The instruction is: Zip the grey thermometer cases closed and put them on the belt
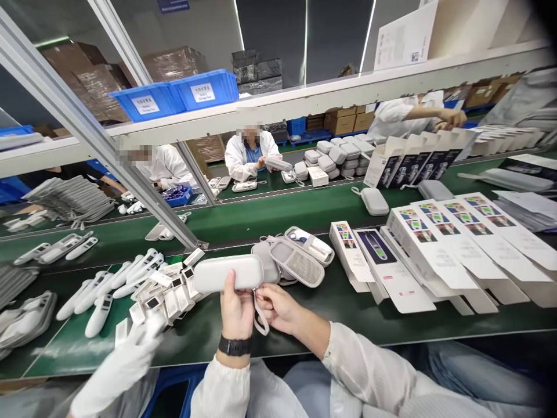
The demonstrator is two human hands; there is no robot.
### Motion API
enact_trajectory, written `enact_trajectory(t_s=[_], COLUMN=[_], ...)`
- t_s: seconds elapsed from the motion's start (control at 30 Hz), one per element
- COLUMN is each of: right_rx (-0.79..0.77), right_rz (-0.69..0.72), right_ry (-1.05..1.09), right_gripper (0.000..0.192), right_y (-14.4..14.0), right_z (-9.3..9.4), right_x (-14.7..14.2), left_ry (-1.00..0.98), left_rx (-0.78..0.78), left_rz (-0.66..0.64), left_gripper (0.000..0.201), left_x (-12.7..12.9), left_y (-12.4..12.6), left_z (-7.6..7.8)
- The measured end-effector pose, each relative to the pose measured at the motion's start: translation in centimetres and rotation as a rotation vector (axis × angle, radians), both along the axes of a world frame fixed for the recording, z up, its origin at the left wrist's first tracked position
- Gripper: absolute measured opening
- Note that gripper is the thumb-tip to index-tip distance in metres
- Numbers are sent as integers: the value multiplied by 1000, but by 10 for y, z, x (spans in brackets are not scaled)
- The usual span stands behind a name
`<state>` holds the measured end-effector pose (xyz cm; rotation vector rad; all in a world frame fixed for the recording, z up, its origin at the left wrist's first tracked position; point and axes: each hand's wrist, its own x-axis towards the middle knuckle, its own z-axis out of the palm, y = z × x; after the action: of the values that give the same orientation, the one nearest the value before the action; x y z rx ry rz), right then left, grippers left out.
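Observation:
My left hand (pixel 237 313) holds up a closed light grey zip case (pixel 228 274), thumb across its front. At the case's lower right corner, the fingers of my right hand (pixel 281 309) are pinched together. A wrist strap (pixel 261 320) hangs in a loop beside them; whether they grip the strap or a zipper pull is hidden. Just behind the case lies an open grey case (pixel 300 264) with a mesh lining, and a white device (pixel 311 245) rests in its other half. Small white boxes (pixel 174 293) are heaped left of my hands.
White handheld devices (pixel 117 278) lie on the green bench at left, near a neighbour's gloved hand (pixel 139 342). Printed cartons (pixel 435 244) stand in a row at right. A slanted metal post (pixel 143 180) rises ahead. Co-workers sit across the line, near stacked grey cases (pixel 339 154).

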<state>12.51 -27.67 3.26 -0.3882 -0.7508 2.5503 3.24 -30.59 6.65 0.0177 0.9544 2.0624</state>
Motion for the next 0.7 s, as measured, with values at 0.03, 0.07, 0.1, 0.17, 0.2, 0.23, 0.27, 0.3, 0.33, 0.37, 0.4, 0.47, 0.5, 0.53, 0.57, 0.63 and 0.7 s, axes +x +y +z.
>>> enact_trajectory(t_s=[0.03, 0.07, 0.1, 0.17, 0.2, 0.23, 0.27, 0.3, 0.33, 0.37, 0.4, 0.47, 0.5, 0.53, 0.57, 0.63, 0.7], right_rx=[13, 40, 87, 292, 453, 641, 846, 1035, 1196, 1329, 1429, 1544, 1580, 1621, 1670, 1830, 1899], right_rz=[-6, -15, -36, -128, -205, -303, -414, -529, -626, -672, -671, -548, -467, -395, -349, -373, -537], right_ry=[-1, -15, -49, -173, -263, -373, -496, -639, -801, -954, -1096, -1304, -1358, -1377, -1369, -1292, -1254], right_gripper=[36, 36, 35, 34, 32, 30, 25, 21, 21, 23, 31, 54, 68, 79, 87, 82, 48], right_y=[-1, -2, -2, 4, 10, 18, 29, 42, 57, 71, 84, 102, 105, 104, 100, 88, 80], right_z=[1, 3, 6, 18, 24, 31, 38, 44, 49, 52, 53, 51, 47, 41, 33, 12, -11], right_x=[0, 2, 5, 19, 29, 42, 56, 70, 84, 96, 107, 118, 118, 117, 113, 106, 103], left_ry=[-7, -7, 3, 64, 117, 176, 227, 297, 327, 350, 377, 447, 490, 540, 594, 714, 828], left_rx=[-5, 2, 18, 54, 48, 17, -34, -118, -173, -206, -252, -339, -374, -403, -422, -442, -446], left_rz=[-21, -47, -69, -75, -68, -68, -79, -112, -134, -155, -184, -252, -280, -296, -297, -253, -178], left_gripper=[25, 26, 26, 26, 27, 28, 30, 31, 32, 34, 37, 40, 38, 37, 37, 38, 40], left_x=[2, 3, 1, -10, -18, -29, -40, -52, -62, -71, -78, -86, -88, -90, -92, -98, -105], left_y=[1, 2, 5, 19, 30, 46, 64, 85, 107, 130, 151, 188, 201, 210, 215, 213, 198], left_z=[1, 3, 4, 7, 10, 12, 15, 18, 21, 23, 25, 28, 29, 30, 30, 31, 29])
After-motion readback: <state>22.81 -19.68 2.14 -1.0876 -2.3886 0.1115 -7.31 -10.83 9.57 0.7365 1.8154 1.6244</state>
